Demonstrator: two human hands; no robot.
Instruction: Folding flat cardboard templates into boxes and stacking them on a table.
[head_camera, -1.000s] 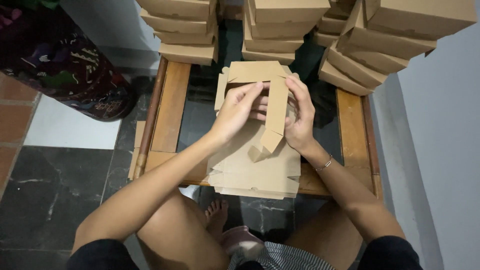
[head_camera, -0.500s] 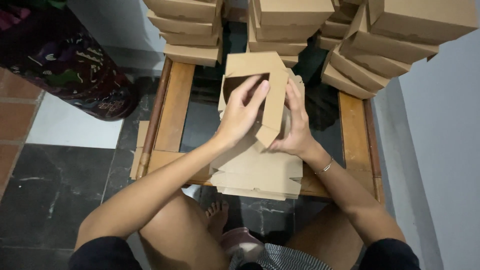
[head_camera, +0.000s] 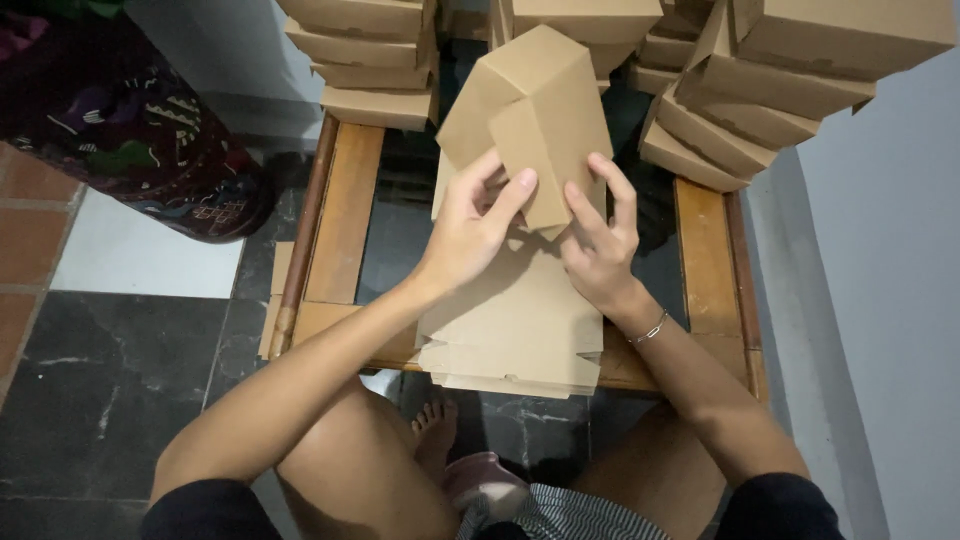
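Dark tiled floor surrounds a low wooden bench with a dark glass top. Both hands clamp a half-folded brown cardboard box, raised above the bench: left hand pinches its lower flap, right hand presses fingertips against its side. Beneath lies a pile of flat brown cardboard blanks. Behind stand stacks of closed brown cardboard boxes, crowding the bench's far edge; their contents are hidden.
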